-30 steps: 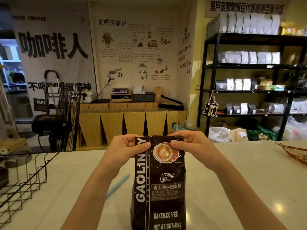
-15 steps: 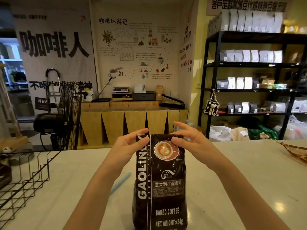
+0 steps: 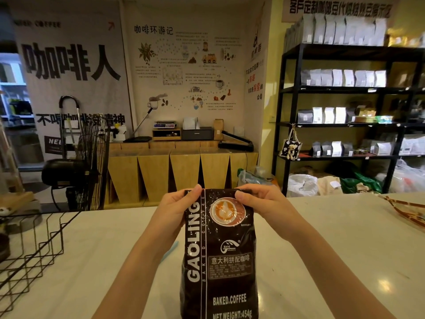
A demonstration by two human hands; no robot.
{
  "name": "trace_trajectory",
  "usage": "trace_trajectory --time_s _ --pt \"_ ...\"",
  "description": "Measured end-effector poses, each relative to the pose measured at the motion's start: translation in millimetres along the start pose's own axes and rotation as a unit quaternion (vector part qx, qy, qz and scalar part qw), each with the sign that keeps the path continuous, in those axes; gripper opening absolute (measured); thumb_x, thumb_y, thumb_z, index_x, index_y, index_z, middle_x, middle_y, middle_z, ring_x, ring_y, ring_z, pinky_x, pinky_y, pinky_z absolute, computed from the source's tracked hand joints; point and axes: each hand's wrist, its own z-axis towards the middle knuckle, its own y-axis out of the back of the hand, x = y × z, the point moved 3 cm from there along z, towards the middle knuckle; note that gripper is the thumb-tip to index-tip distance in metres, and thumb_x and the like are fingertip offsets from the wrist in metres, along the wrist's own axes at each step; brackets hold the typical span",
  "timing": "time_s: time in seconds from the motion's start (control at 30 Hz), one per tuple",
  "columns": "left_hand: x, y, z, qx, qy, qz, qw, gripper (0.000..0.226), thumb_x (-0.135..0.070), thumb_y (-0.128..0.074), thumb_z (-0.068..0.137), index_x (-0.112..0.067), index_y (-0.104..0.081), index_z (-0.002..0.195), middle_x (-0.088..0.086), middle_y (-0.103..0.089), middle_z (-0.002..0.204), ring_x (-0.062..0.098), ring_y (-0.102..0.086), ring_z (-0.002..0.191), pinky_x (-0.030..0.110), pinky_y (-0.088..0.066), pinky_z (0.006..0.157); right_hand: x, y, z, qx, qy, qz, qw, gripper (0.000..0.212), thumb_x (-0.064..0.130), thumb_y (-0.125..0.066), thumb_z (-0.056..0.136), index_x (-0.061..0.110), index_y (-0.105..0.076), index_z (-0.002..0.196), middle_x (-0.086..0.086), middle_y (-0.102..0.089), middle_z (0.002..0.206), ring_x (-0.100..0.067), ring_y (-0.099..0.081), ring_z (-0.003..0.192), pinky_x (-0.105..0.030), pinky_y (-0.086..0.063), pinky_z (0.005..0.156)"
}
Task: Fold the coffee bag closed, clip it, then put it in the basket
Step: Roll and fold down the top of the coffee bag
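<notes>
— Hands?
— Left hand (image 3: 177,204) and right hand (image 3: 262,201) each pinch a top corner of the coffee bag (image 3: 219,256).
— The bag?
— Black, glossy, upright on the white counter (image 3: 333,245); wire basket (image 3: 30,247) off left.

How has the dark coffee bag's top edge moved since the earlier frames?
Cannot tell: the dark coffee bag stays upright on the white counter, its top about level with the counter's far edge throughout.

Left hand (image 3: 174,208), right hand (image 3: 259,201) pinching.
</notes>
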Motion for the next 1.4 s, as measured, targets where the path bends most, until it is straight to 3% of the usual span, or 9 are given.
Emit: trace_trajectory --time_s 0.13,0.27,0.47,0.57,0.7,0.93,1.23,1.4 --pt "-1.0 -0.9 0.5 0.005 0.012 -0.019 1.0 0.025 -0.033 -0.059 0.072 -0.01 -0.07 0.073 0.004 -0.073 0.067 0.016 -0.068 0.062 0.029 -0.051 0.07 1.0 0.1 -2.0 0.008 -0.008 0.008 1.0 0.013 0.023 -0.061 0.077 0.015 -0.069 0.083 0.004 -0.073 0.069 -0.009 -0.069 0.07 -0.015 -0.051 0.063" --pt "-0.5 -4.5 -0.6 -0.003 0.015 -0.027 1.0 0.023 -0.026 -0.056 0.082 -0.009 -0.068 0.071 0.003 -0.072 0.063 0.014 -0.068 0.059 0.024 -0.055 0.06 -0.4 -0.7 -2.9 0.002 -0.033 0.027 0.999 0.021 0.031 -0.063 0.069 0.015 -0.069 0.082 0.004 -0.072 0.07 -0.01 -0.068 0.07 -0.015 -0.05 0.063" --pt "0.0 -4.8 -1.1 -0.027 -0.002 0.003 1.0 0.022 -0.026 -0.055 0.084 -0.01 -0.068 0.076 0.003 -0.072 0.064 0.014 -0.068 0.061 0.022 -0.053 0.057 -2.9 -3.2 -2.1 -0.014 -0.05 0.045 0.998 0.017 0.027 -0.062 0.076 0.016 -0.069 0.086 0.002 -0.073 0.072 -0.011 -0.068 0.069 -0.017 -0.052 0.064" --pt "-0.5 -6.8 -1.9 -0.022 0.001 -0.003 1.0 0.022 -0.025 -0.055 0.084 -0.01 -0.068 0.075 0.002 -0.073 0.063 0.013 -0.068 0.059 0.02 -0.053 0.055 -0.6 -5.6 -1.8 -0.054 -0.029 0.031 0.998 0.021 0.031 -0.068 0.065 0.017 -0.071 0.081 0.002 -0.075 0.069 -0.013 -0.07 0.067 -0.019 -0.055 0.061" --pt "0.2 -7.6 -2.0 -0.021 0.008 -0.015 1.0 0.022 -0.026 -0.056 0.082 -0.011 -0.069 0.074 0.002 -0.073 0.064 0.013 -0.069 0.059 0.023 -0.054 0.058 -0.9 -7.1 -2.2 -0.093 -0.014 0.03 0.995 0.011 0.023 -0.067 0.075 0.016 -0.073 0.08 0.001 -0.073 0.067 -0.013 -0.069 0.063 -0.019 -0.054 0.057" --pt "3.6 -6.3 -0.1 -0.003 0.002 -0.026 1.0 0.024 -0.032 -0.06 0.071 -0.013 -0.072 0.078 0.005 -0.074 0.069 0.015 -0.069 0.064 0.027 -0.054 0.065 0.4 -6.7 -3.3 -0.081 -0.039 0.054 0.995 0.012 0.022 -0.066 0.077 0.011 -0.073 0.079 0.001 -0.072 0.062 -0.012 -0.067 0.057 -0.016 -0.05 0.051" --pt "4.3 -3.0 0.9 -0.001 0.007 0.026 1.0 0.03 -0.035 -0.05 0.084 -0.013 -0.071 0.087 0.006 -0.072 0.075 0.017 -0.067 0.071 0.03 -0.049 0.077 0.1 -4.5 -4.0 -0.03 -0.072 0.039 0.996 0.029 0.038 -0.061 0.071 0.014 -0.071 0.083 -0.002 -0.073 0.072 -0.014 -0.069 0.067 -0.016 -0.053 0.058" --pt "4.5 -1.4 1.4 0.018 0.011 0.029 0.999 0.031 -0.035 -0.049 0.084 -0.012 -0.07 0.086 0.003 -0.072 0.071 0.015 -0.067 0.069 0.027 -0.05 0.075 -1.4 -4.8 -3.1 -0.042 -0.071 0.051 0.995 0.017 0.027 -0.06 0.08 0.015 -0.071 0.082 0.001 -0.073 0.065 -0.012 -0.068 0.062 -0.015 -0.051 0.053"
